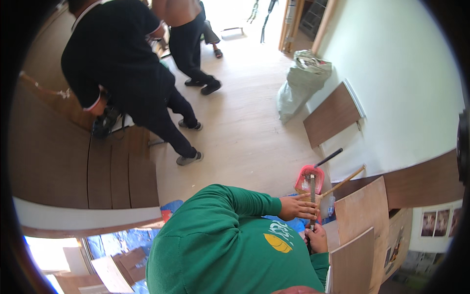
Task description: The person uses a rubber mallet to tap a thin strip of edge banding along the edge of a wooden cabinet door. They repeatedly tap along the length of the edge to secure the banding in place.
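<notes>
My left hand [295, 207], at the end of a green sleeve, lies across a long narrow metal bar [313, 187] that looks like a file. Its fingers are stretched out and touch the bar. Just below, my right hand [318, 239] is closed around the bar's near, dark end, close to my chest. The far end of the bar reaches over a pink plastic basin [318, 180] on the floor. A wooden stick [345, 182] slants away to the right beside the bar. What lies under my left palm is hidden.
Wooden boards [360, 208] lean at my right. A black-handled tool [329, 157] rests at the basin. Farther off are a brown panel [334, 115] and a full pale sack [304, 81] against the wall. A person in black [115, 59] bends over dark panels [54, 152] at left.
</notes>
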The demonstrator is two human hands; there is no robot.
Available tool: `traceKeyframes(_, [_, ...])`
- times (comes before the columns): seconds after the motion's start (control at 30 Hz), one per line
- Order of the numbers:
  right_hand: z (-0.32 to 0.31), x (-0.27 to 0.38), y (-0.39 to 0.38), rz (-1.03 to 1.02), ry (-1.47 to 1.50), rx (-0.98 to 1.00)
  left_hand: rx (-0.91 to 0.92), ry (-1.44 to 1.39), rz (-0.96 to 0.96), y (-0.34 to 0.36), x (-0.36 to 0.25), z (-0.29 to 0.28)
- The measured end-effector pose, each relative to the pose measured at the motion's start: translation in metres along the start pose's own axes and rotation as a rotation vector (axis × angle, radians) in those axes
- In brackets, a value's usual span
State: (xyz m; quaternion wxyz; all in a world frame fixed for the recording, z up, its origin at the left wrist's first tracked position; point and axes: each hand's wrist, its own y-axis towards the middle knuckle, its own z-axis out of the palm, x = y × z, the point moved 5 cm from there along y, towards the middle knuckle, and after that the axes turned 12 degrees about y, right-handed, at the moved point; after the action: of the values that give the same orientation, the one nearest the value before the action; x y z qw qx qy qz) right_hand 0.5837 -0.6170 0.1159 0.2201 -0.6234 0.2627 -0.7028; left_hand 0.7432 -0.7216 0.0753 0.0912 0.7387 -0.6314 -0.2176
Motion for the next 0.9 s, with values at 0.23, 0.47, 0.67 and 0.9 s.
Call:
traceKeyframes(0.23, [-0.011, 0.034, 0.014, 0.008, -0.144, 0.118, -0.065, 0.268, -0.359, -0.014, 0.028, 0.002])
traceKeyframes(0.47, [-0.076, 0.034, -0.014, -0.084, -0.051, 0.052, 0.433, 0.283, -1.189, -0.065, 0.079, -0.044])
traceKeyframes(0.67, [-0.098, 0.033, -0.022, -0.271, 0.138, -0.030, 0.144, -0.435, -1.195, -0.036, 0.050, -0.021])
traceKeyframes(0.9, [-0.111, 0.017, -0.005, -0.154, 0.004, 0.101, -0.001, -0.078, -0.308, 0.121, -0.055, -0.048])
